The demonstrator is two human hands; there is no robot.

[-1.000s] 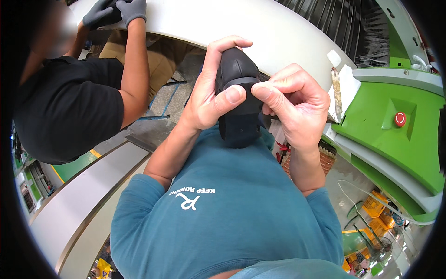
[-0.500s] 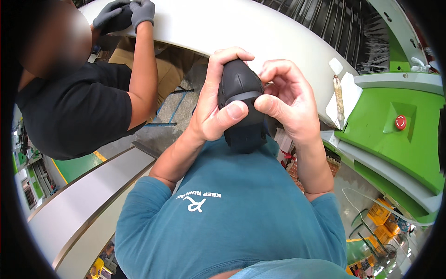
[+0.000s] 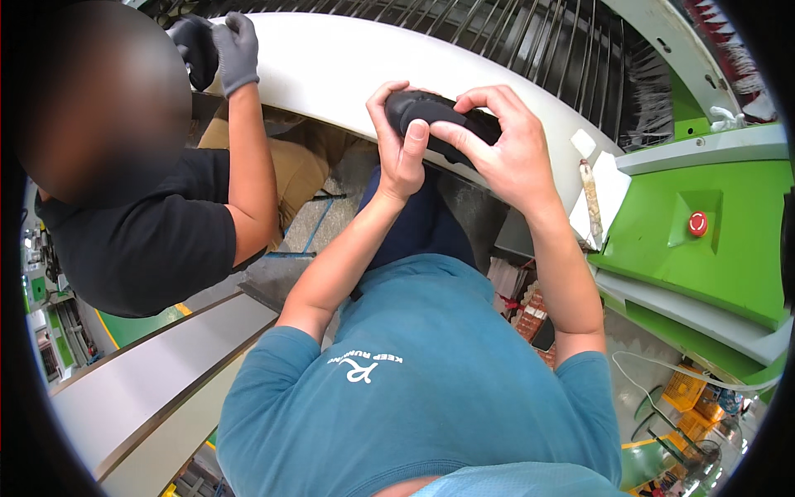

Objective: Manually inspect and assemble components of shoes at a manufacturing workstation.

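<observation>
A black shoe (image 3: 424, 109) is held up in front of me over the near edge of the white worktop (image 3: 319, 51), lying roughly sideways. My left hand (image 3: 401, 162) wraps round its left end, the thumb pressed on the near side and the fingers behind. Around the right end, my right hand (image 3: 515, 149) grips with thumb and fingertips near a dark opening. Parts of the shoe are covered by my fingers.
To the left sits a co-worker in a black shirt (image 3: 145, 236), holding a dark shoe (image 3: 195, 51) in a grey glove (image 3: 238, 56). At right are a green machine (image 3: 654, 224) with a red button (image 3: 698, 224) and a stained stick (image 3: 591, 195). Metal rods (image 3: 530, 37) line the far side.
My hands have carried the shoe away from my body to the worktop edge and turned it from upright to sideways. The co-worker's head and hands have shifted too.
</observation>
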